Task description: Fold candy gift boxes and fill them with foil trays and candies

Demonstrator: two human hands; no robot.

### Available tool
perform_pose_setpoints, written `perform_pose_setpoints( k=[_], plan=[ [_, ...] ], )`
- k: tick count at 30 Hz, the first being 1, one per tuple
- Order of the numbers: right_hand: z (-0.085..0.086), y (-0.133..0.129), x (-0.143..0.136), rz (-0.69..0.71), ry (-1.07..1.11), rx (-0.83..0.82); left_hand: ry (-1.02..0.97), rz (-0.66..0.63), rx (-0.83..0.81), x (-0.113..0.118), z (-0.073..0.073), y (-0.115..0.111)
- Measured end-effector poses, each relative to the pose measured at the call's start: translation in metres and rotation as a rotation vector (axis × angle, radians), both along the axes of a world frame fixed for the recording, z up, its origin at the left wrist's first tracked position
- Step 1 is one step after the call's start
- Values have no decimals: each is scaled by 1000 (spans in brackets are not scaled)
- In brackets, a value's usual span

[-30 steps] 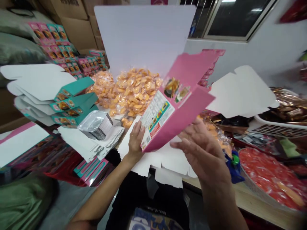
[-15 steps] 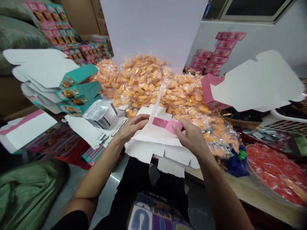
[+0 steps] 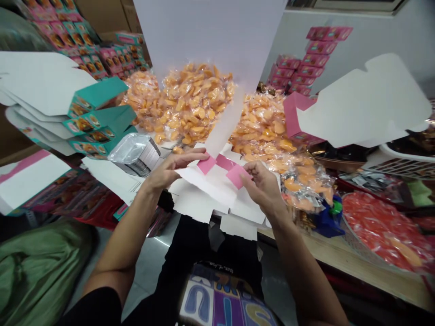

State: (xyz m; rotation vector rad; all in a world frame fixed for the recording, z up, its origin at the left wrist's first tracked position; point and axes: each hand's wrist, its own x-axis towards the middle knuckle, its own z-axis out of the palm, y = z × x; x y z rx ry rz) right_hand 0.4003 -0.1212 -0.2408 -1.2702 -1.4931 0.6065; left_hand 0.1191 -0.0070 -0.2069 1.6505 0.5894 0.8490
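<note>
A white cardboard box blank (image 3: 217,183) with pink flaps lies partly folded in front of me, on top of other flat white blanks (image 3: 193,206). My left hand (image 3: 171,168) holds its left side, fingers along the left pink flap (image 3: 206,164). On the other side, my right hand (image 3: 263,183) pinches the right pink flap (image 3: 238,175) between thumb and fingers. A long white panel stands up from the far side of the blank, in front of a heap of wrapped orange pieces (image 3: 197,102).
Stacked foil trays (image 3: 136,154) and open teal boxes (image 3: 98,120) stand at the left. An open pink box (image 3: 299,120) is at the right, near a basket of red packets (image 3: 384,226). A tall white board (image 3: 210,36) rises behind the heap.
The left pink flap now shows, folded up by my left hand. The right flap and the long far panel stand at a different angle. The view has shifted slightly.
</note>
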Motion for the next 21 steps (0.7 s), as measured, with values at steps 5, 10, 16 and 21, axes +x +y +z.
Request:
perform_pose_setpoints(
  k=[5, 10, 16, 21],
  plan=[
    [-1, -11, -28, 302, -45, -83, 207, 176, 154, 10, 7, -5],
    [3, -7, -52, 494, 231, -179, 60, 515, 196, 36, -18, -17],
    [-18, 7, -75, 441, 285, -235, -77, 568, -52, 43, -41, -32],
    [-32, 1, -73, 466, 117, -244, -97, 621, -419, 41, -62, -21]
  ],
)
